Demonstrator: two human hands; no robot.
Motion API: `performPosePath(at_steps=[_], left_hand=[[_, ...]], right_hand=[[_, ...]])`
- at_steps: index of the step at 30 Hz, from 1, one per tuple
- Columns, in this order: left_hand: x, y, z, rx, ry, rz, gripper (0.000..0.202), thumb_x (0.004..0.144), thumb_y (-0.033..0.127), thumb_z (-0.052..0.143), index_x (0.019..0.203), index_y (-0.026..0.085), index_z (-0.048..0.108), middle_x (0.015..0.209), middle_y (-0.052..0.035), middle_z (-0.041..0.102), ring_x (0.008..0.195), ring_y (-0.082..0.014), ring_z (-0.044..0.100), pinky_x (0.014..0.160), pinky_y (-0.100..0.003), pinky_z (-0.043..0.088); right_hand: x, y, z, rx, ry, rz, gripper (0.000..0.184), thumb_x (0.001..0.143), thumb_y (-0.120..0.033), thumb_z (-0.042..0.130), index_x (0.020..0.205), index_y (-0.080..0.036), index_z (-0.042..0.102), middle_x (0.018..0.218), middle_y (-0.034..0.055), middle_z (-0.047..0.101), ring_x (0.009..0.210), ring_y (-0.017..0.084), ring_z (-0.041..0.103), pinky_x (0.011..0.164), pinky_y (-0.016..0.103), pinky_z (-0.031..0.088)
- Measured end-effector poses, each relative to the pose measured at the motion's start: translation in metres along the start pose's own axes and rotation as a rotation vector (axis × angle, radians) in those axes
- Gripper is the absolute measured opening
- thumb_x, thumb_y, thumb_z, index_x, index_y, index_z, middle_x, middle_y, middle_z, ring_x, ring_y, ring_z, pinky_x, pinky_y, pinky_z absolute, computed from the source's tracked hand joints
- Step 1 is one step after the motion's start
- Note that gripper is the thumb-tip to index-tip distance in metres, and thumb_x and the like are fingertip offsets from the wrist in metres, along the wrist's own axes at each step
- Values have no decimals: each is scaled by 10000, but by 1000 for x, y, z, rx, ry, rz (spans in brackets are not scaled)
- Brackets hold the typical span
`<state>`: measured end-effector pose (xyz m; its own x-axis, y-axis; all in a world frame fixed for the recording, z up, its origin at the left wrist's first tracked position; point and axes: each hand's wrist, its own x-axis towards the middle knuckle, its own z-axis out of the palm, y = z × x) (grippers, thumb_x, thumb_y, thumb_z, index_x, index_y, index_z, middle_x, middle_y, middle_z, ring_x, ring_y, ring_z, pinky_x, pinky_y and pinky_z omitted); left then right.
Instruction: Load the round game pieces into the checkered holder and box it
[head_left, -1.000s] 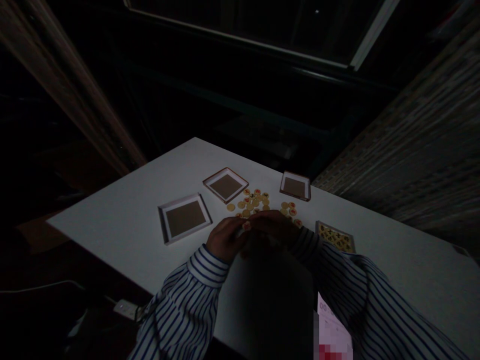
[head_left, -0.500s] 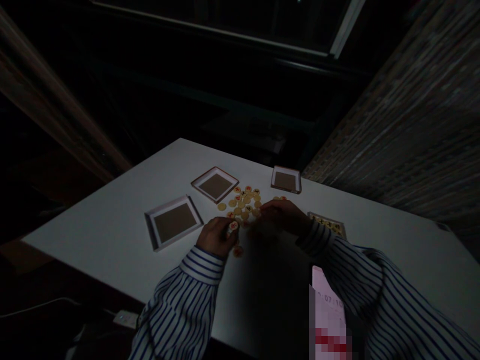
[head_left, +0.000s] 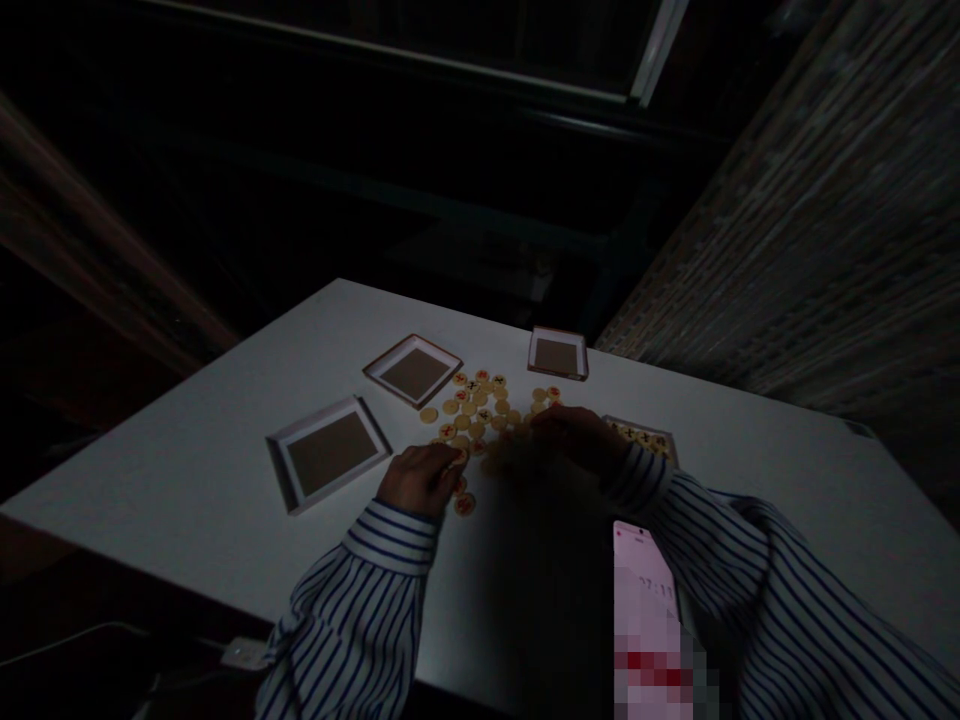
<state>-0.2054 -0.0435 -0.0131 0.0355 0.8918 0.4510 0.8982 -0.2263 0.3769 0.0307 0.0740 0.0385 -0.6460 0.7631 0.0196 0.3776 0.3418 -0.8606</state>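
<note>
A spread of round Chinese chess pieces (head_left: pixel 480 400) lies on the white table, some with red or black characters facing up, others blank side up. At the near left of this spread, my left hand (head_left: pixel 416 480) is closed on a Chinese chess piece (head_left: pixel 458 458) between thumb and fingers. A red-marked piece (head_left: pixel 465 503) lies just below that hand. My right hand (head_left: pixel 577 435) reaches over the right side of the spread, fingers loosely curved and apart; its fingertips are dim in shadow. Beyond its fingers sit several pieces (head_left: pixel 553 393).
Two shallow open trays stand left of the pieces, a nearer tray (head_left: pixel 277 460) and a farther tray (head_left: pixel 379 365). Another tray (head_left: pixel 534 350) stands at the back. A box of pieces (head_left: pixel 670 440) is beside my right wrist. A lit phone (head_left: pixel 637 570) is near my right sleeve.
The view has shifted slightly, so the table sits further left. My left hand has turned its piece, whose red face shows less. My right hand has drawn a little away from the main spread.
</note>
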Motion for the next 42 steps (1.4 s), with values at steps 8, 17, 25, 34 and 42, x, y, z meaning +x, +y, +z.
performPosePath(at_steps=[8, 17, 25, 34, 42], left_hand=[[-3, 6, -2, -6, 33, -62, 249, 779, 371, 485, 871, 218, 660, 883, -49, 685, 813, -204, 608, 734, -359, 462], [-2, 7, -5, 48, -14, -95, 238, 761, 350, 486, 838, 232, 679, 839, -29, 691, 808, -214, 601, 723, -364, 448], [-1, 9, -8, 116, 31, -44, 245, 766, 364, 484, 840, 232, 676, 863, -34, 682, 805, -225, 589, 728, -385, 437], [36, 35, -34, 54, -59, -68, 272, 820, 327, 431, 929, 202, 647, 934, -42, 664, 860, -217, 570, 785, -375, 436], [65, 50, -14, -6, 22, -42, 261, 836, 266, 406, 909, 162, 634, 900, -68, 665, 862, -206, 578, 796, -366, 441]], right_hand=[[-3, 2, -3, -116, -22, -50, 194, 743, -178, 494, 888, -129, 611, 809, 75, 644, 712, 151, 591, 664, 300, 470], [-8, 3, -2, -196, -14, -109, 217, 769, -205, 487, 923, -120, 613, 822, 79, 655, 724, 151, 595, 677, 300, 466], [-10, -8, -8, -361, 15, -85, 201, 789, -218, 485, 915, -143, 622, 838, 75, 657, 734, 151, 591, 677, 284, 452], [-21, -25, -20, -880, -151, -9, 211, 801, -201, 495, 958, -163, 630, 928, 93, 652, 843, 174, 595, 725, 263, 422], [-20, -28, -8, -1122, -234, 19, 250, 855, -278, 416, 958, -188, 625, 957, 104, 624, 851, 213, 582, 650, 292, 407]])
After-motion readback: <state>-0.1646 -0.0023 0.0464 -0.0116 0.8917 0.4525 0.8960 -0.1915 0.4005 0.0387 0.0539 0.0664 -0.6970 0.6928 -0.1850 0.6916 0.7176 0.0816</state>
